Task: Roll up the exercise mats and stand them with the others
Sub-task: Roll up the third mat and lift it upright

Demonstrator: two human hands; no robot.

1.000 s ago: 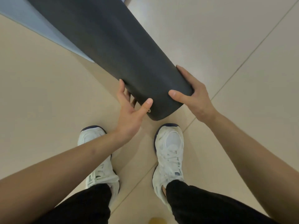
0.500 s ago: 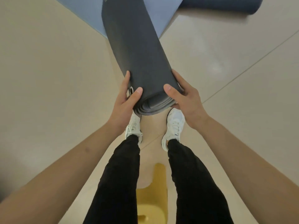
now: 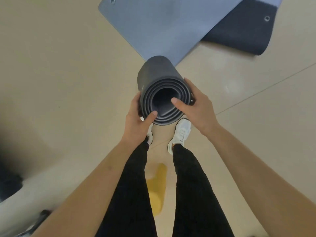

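A rolled dark grey exercise mat (image 3: 154, 74) stands nearly upright in front of me, its spiral top end facing the camera. My left hand (image 3: 137, 117) grips the roll's left side, thumb on the rim. My right hand (image 3: 195, 104) grips the right side, thumb lying over the layered end. Beyond it a light blue mat (image 3: 159, 26) lies flat on the floor. A dark navy mat (image 3: 242, 31) lies at the upper right, partly under the blue one.
Beige tiled floor (image 3: 59, 74) all around. My white shoes (image 3: 180, 134) and black trousers are below the roll. A yellow stool (image 3: 158, 187) sits behind my legs. Dark blurred objects (image 3: 10, 182) occupy the lower left corner.
The rolled mat has been tipped from slanting on the floor to nearly upright, its end now facing me. I have straightened up, so more floor and the mats beyond show.
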